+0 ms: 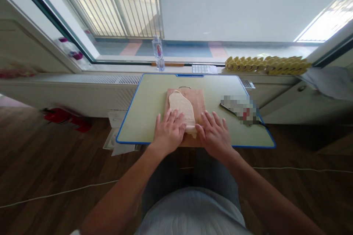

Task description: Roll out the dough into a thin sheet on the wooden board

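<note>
A flat sheet of pale dough (182, 106) lies on a wooden cutting board (199, 99), longer than it is wide. Across its near end runs a short pale cylinder (190, 129), which looks like a rolling pin; its ends are hidden beneath my hands. My left hand (169, 130) is open, fingers stretched forward, partly over the dough's left edge. On the other side my right hand (215, 132) is also open, with fingers spread over the board's right edge. Both thumbs point inward at the cylinder. A little dough shows on its near side.
The board rests on a pale folding table (146, 106) with a blue rim. At its right lies a blurred-out object (238, 110). On the windowsill stand a water bottle (158, 53) and a yellow egg tray (267, 65). A red fire extinguisher (67, 118) lies on the floor at left.
</note>
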A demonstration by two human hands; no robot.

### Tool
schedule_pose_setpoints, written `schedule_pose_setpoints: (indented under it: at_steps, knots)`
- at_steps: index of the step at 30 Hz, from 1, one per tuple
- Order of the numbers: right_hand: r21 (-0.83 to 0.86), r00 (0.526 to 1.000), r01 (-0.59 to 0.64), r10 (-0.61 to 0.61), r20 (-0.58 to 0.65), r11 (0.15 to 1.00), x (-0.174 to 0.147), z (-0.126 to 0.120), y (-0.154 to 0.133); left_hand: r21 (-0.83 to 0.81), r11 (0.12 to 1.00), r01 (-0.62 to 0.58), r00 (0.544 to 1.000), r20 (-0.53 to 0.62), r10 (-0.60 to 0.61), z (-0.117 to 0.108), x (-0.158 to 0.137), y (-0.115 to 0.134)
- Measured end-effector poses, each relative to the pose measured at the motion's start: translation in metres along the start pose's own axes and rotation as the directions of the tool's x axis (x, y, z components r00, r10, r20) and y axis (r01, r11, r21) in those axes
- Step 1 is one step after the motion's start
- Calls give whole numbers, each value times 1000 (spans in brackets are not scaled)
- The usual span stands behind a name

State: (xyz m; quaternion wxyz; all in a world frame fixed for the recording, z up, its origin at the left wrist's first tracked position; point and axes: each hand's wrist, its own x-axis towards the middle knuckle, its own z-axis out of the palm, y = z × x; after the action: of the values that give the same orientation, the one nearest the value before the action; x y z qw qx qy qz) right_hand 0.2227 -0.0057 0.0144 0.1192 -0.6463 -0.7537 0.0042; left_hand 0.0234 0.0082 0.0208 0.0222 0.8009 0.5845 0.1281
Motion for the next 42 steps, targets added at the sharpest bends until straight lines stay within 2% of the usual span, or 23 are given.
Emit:
schedule_pose_setpoints:
  at_steps: [3, 5, 12, 16, 19, 24, 27, 30, 36, 38, 42]
  knots:
    - [14, 999, 40, -39, -22, 999, -28, -1, -2, -26, 1000, -1, 1000, -1, 1, -2, -29, 4]
    - [15, 999, 41, -40, -17, 999, -30, -1, -1, -27, 1000, 2, 1000, -1, -2, -2, -32, 4]
    - [2, 1000, 0, 0, 16, 1000, 26, 0, 3, 5, 1000, 7, 1000, -28, -7, 1, 20, -6]
    - [4, 1000, 5, -6, 14, 1000, 32, 0, 4, 13, 1000, 7, 1000, -22, -7, 1, 29, -7]
    - [7, 999, 37, -37, 8, 999, 12, -2, 2, -2, 1000, -15, 1000, -13, 15, 0, 10, -5]
    - [37, 995, 102, -102, -5, 994, -35, -4, 1, -35, 999, -29, 1000, -3, 28, -2, -38, 3]
    - [50, 993, 117, -117, -7, 992, -45, -3, 2, -34, 999, -29, 1000, -5, 29, -1, -48, 4]
    - [44, 994, 106, -106, -3, 993, -30, -2, 3, -39, 999, -27, 1000, 5, 27, -1, -34, 1]
    - [33, 998, 57, -58, 21, 998, 23, -1, 8, -20, 1000, 3, 1000, -18, -4, 0, 18, -7]
    - [66, 994, 101, -103, 34, 993, 32, -2, 15, -16, 1000, 8, 1000, -19, -8, 1, 29, -9]
    - [186, 958, 281, -288, 13, 942, 34, -3, 32, -35, 999, -5, 999, -34, 3, 1, 35, -12]
